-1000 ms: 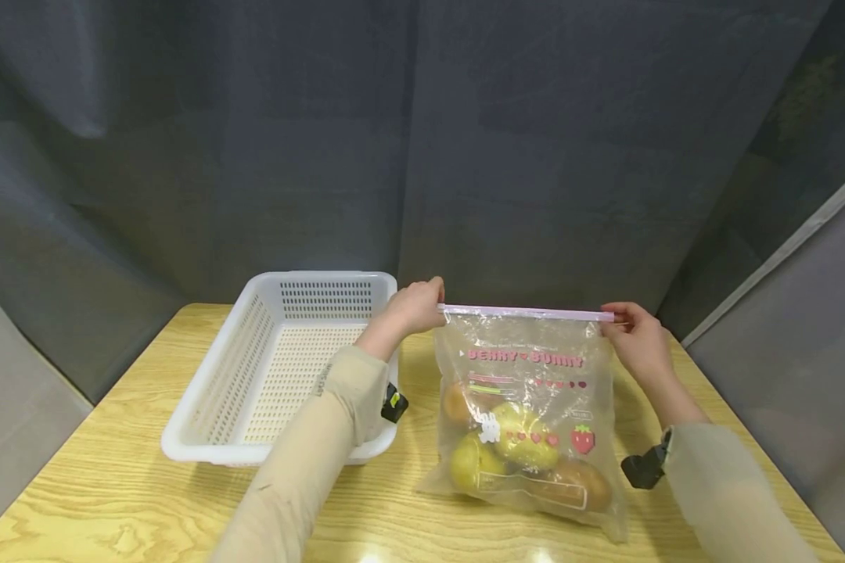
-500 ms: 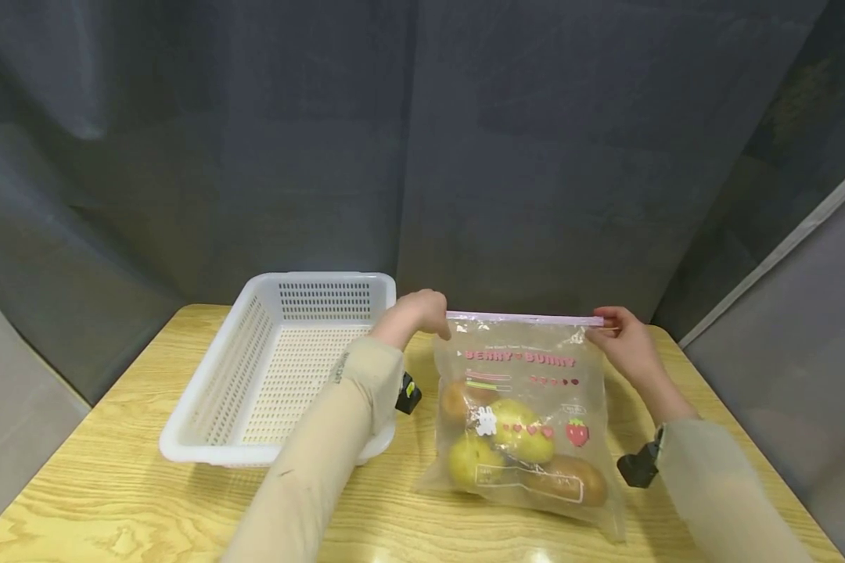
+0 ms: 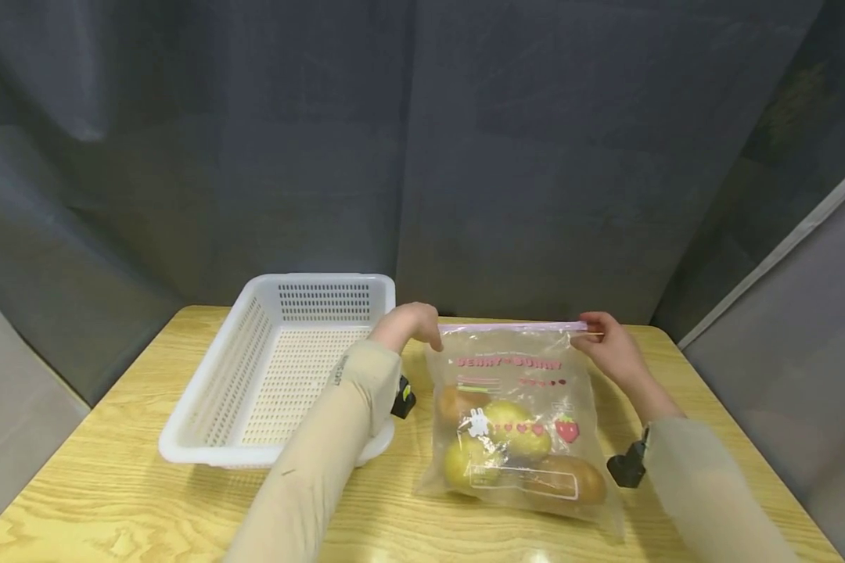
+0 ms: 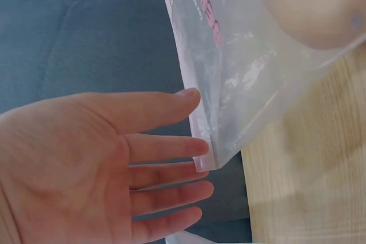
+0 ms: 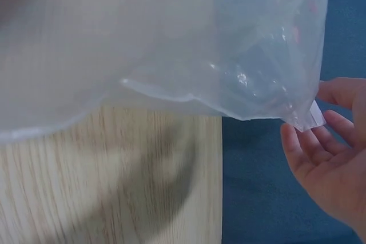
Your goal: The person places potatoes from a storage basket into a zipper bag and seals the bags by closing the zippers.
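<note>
A clear zip bag (image 3: pixel 577 399) printed with pink lettering, a bunny and a strawberry stands on the wooden table, its lilac zip strip along the top. Inside it show round yellow produce (image 3: pixel 510 450) and brownish-orange pieces (image 3: pixel 580 477), their kinds blurred by the film. At the bag's left top corner is my left hand (image 4: pixel 97 158), fingers straight and spread, thumb and index tip right at the strip. My right hand (image 5: pixel 337 141) pinches the opposite corner, thumb on one side and curled fingers on the other.
A white perforated plastic basket (image 3: pixel 172 450) stands to the left of the bag, partly behind my left forearm. Grey cloth (image 3: pixel 521 156) hangs behind the table (image 3: pixel 134 508), with paler grey panels at both sides.
The bag's top strip has lowered and shifted left, both hands moving down with it. My right hand has come left. The basket has stayed in place.
</note>
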The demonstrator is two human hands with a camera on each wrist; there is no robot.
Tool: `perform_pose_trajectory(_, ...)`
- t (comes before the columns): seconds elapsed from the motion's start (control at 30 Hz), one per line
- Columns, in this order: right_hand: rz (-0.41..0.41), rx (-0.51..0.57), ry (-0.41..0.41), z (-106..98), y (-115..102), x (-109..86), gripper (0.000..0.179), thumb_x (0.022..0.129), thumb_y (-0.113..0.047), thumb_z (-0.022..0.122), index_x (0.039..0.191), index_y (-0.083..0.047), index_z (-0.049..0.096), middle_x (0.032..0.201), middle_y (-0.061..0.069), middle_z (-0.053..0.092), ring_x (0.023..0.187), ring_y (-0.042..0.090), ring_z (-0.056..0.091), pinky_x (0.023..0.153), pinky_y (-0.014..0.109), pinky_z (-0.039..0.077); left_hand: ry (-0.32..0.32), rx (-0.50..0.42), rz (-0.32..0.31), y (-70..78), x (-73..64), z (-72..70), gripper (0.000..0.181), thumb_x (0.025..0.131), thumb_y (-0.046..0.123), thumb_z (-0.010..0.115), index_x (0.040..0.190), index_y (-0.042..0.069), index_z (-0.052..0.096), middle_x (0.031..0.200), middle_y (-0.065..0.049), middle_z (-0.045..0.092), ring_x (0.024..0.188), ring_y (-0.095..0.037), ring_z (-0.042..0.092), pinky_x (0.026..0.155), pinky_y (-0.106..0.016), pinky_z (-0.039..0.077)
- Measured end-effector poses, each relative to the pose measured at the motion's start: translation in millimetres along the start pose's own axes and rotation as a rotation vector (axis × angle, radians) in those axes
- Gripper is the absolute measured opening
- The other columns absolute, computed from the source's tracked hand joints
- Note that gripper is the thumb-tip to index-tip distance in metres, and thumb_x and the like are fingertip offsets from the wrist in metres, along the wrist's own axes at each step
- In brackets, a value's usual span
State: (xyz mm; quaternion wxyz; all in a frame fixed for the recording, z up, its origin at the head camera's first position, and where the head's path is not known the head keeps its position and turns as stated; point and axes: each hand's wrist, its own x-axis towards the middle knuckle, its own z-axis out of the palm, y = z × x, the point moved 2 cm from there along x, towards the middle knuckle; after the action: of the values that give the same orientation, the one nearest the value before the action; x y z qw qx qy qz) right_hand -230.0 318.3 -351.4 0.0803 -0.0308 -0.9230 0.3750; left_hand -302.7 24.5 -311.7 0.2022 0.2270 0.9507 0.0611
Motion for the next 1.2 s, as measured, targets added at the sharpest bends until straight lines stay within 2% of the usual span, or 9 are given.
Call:
perform_pose_trajectory(0.23,0.009,0.001,-0.047,7.6,3.0,3.3,0.052,0.089,-0.016,0.054,0.132,0.006,0.034,0.127,0.03,0.041,0.114,0.044,0.046,0.09,0.05,0.043,-0.02,-0.025,-0.006,-1.7,2.4,5.0,0.044,0.082,0.029,0.064,0.117,0.004,0.057,0.124,-0.01,0.055,0.114,-0.025,0.051,0.096,-0.037,0.041)
perform_pose_trajectory(0.4,0.053,-0.01,-0.102,11.8,6.3,3.7,0.058,0.089,-0.017,0.055,0.135,0.007,0.029,0.133,0.031,0.036,0.117,0.044,0.042,0.092,0.05,0.042,-0.032,-0.042,-0.029,-1.7,4.5,9.3,0.046,0.082,0.029,0.064,0.12,0.005,0.055,0.127,-0.009,0.053,0.116,-0.025,0.05,0.097,-0.038,0.04)
perform_pose_trajectory(0.57,0.102,-0.044,-0.168,16.0,10.8,5.1,0.061,0.09,-0.02,0.053,0.137,0.008,0.026,0.137,0.03,0.032,0.119,0.044,0.04,0.094,0.05,0.04,-0.061,-0.009,-0.01,-1.4,5.4,13.3,0.047,0.083,0.03,0.062,0.121,0.004,0.055,0.13,-0.01,0.052,0.118,-0.025,0.048,0.099,-0.036,0.038)
perform_pose_trajectory(0.7,0.124,-0.037,-0.191,19.7,14.9,7.0,0.062,0.091,-0.021,0.051,0.139,0.008,0.023,0.139,0.03,0.029,0.12,0.045,0.038,0.095,0.051,0.039,-0.083,-0.026,-0.013,-3.0,7.2,16.8,0.048,0.083,0.031,0.062,0.123,0.004,0.054,0.131,-0.01,0.05,0.119,-0.025,0.048,0.099,-0.037,0.038)
perform_pose_trajectory(0.93,0.078,-0.103,-0.219,26.6,21.2,10.0,0.062,0.093,-0.02,0.046,0.139,0.011,0.019,0.139,0.033,0.026,0.119,0.048,0.038,0.094,0.053,0.038,-0.113,-0.063,-0.001,-5.0,10.8,24.6,0.051,0.083,0.028,0.062,0.126,0.003,0.051,0.134,-0.01,0.048,0.121,-0.025,0.045,0.101,-0.037,0.036)
perform_pose_trajectory(1.2,0.051,-0.14,-0.241,31.7,25.0,10.7,0.061,0.093,-0.017,0.046,0.138,0.014,0.017,0.138,0.036,0.024,0.119,0.049,0.038,0.096,0.054,0.036,-0.123,-0.055,-0.008,-4.2,12.3,30.6,0.049,0.082,0.03,0.063,0.123,0.005,0.053,0.133,-0.01,0.048,0.12,-0.026,0.046,0.1,-0.038,0.037)
